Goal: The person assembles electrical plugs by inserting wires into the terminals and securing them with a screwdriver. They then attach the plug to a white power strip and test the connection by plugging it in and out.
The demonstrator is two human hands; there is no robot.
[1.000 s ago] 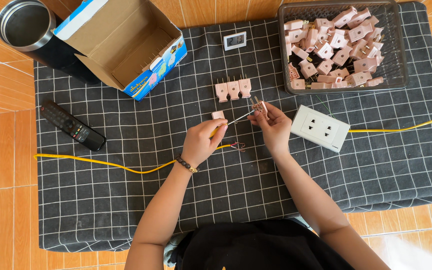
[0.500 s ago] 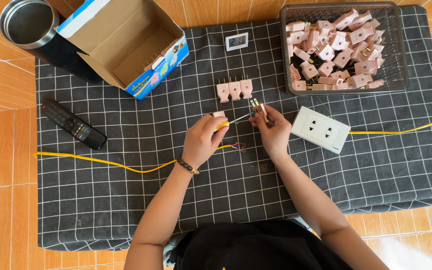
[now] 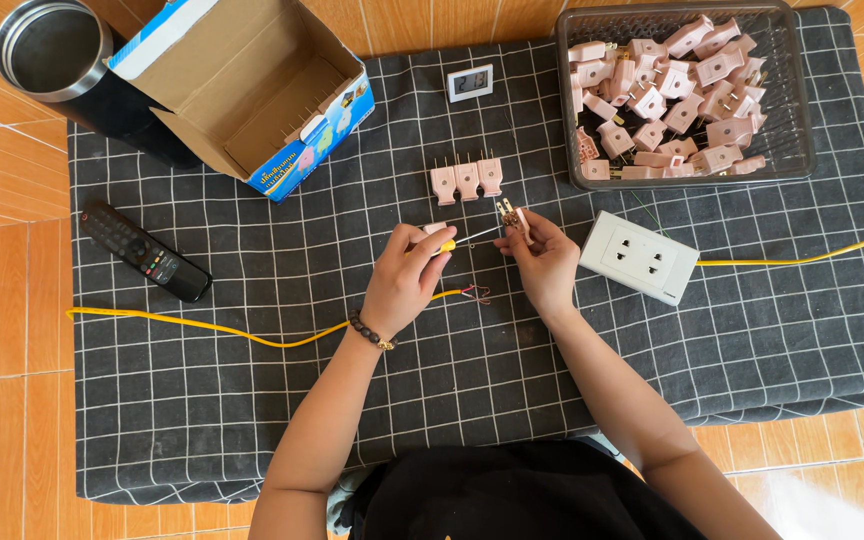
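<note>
My left hand [image 3: 404, 280] grips a small yellow-handled screwdriver [image 3: 460, 241], whose thin shaft points right into a pink plug [image 3: 512, 216]. My right hand [image 3: 542, 262] pinches that plug just above the cloth. Three more pink plugs [image 3: 466, 180] lie in a row just beyond my hands. A yellow cable [image 3: 232, 330] runs in from the left and ends in bare wire tips [image 3: 475, 294] between my wrists.
A clear tray [image 3: 792, 160] at the back right holds several pink plugs. A white double socket [image 3: 639, 257] with a yellow cord [image 3: 802, 261] lies to the right. An open cardboard box [image 3: 252, 90], a metal cup [image 3: 47, 50], a black remote [image 3: 144, 252] and a small digital clock [image 3: 470, 82] sit on the checked cloth [image 3: 252, 420].
Both hands stay almost in place; the screwdriver tip remains at the plug, with only small shifts of the fingers.
</note>
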